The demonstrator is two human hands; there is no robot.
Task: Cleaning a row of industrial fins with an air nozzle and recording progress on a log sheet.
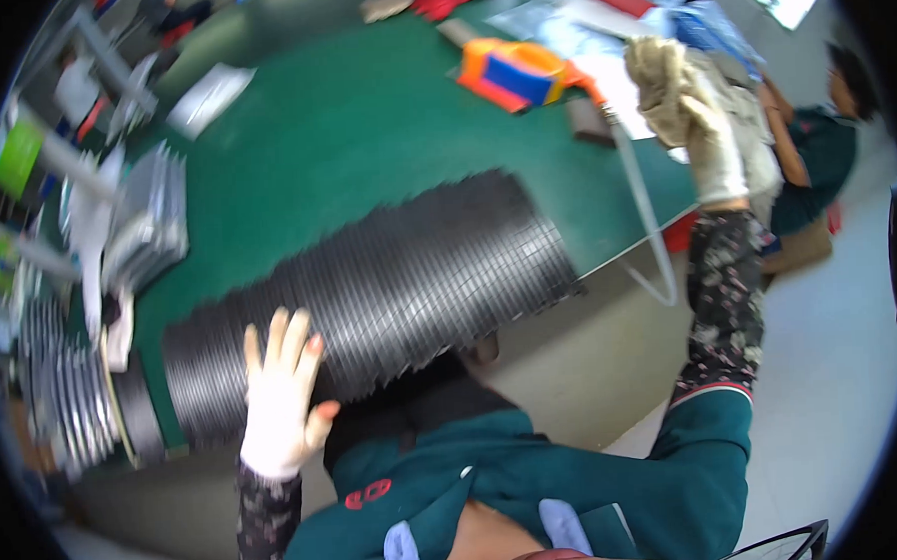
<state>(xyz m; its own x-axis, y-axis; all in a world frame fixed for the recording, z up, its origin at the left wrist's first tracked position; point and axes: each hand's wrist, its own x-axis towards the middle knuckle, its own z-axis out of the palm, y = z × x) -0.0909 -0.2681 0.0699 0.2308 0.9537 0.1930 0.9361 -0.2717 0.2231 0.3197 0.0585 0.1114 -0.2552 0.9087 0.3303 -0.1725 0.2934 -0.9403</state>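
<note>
A long row of thin black pieces [388, 273], overlapping like a fanned-out stack, lies slantwise along the near edge of the green table. My left hand [277, 413], in a white glove with bare fingertips, rests flat on its left part with fingers spread. Out to the right, my right hand [716, 163] is raised near the table's right edge, also in a white glove. It grips a crumpled beige cloth [663, 78]; the cloth covers most of its fingers.
An orange, yellow and blue object [515, 74] lies beyond the black pieces, near a clear hose [636, 182] that hangs over the table edge. Plastic bags [547, 20] cover the far right. Wrapped stacks [151, 218] stand left. Another person [814, 169] is close on the right.
</note>
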